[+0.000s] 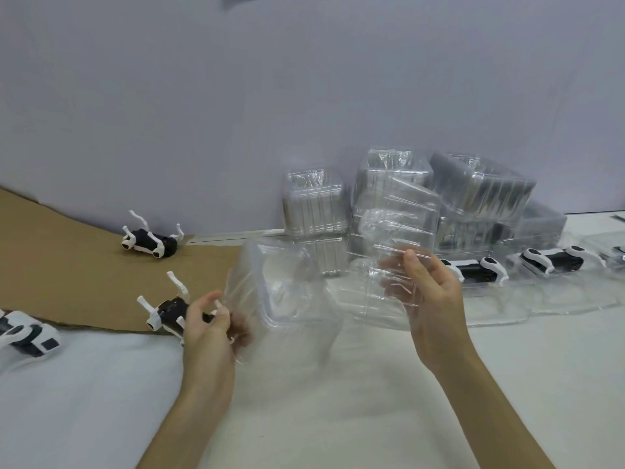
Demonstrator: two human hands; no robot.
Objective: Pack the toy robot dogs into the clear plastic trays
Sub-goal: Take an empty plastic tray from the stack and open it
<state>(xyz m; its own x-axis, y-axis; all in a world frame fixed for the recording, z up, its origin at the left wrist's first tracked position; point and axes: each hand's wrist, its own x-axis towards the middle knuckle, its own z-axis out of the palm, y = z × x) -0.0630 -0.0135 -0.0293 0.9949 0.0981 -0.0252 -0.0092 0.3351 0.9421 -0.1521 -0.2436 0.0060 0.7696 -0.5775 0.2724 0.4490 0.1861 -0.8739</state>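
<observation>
My left hand (pixel 209 328) grips the left edge of a clear plastic tray (pixel 284 286), tilted up above the table. My right hand (pixel 429 292) holds a second clear tray (pixel 395 231), lifted in front of the stacks. A black-and-white toy robot dog (pixel 167 311) lies on its back just behind my left hand, legs up. Another dog (pixel 150 241) lies upside down farther back on the cardboard. A third (pixel 27 335) lies at the left edge. Two dogs (pixel 473 270) (pixel 554 260) sit in clear trays at the right.
Stacks of clear trays (pixel 316 204) (pixel 480 191) stand against the grey wall at the back. A brown cardboard sheet (pixel 67 272) covers the table's left side. White table surface (pixel 338 401) lies in front of me. Flat clear tray rims (pixel 575 299) spread to the right.
</observation>
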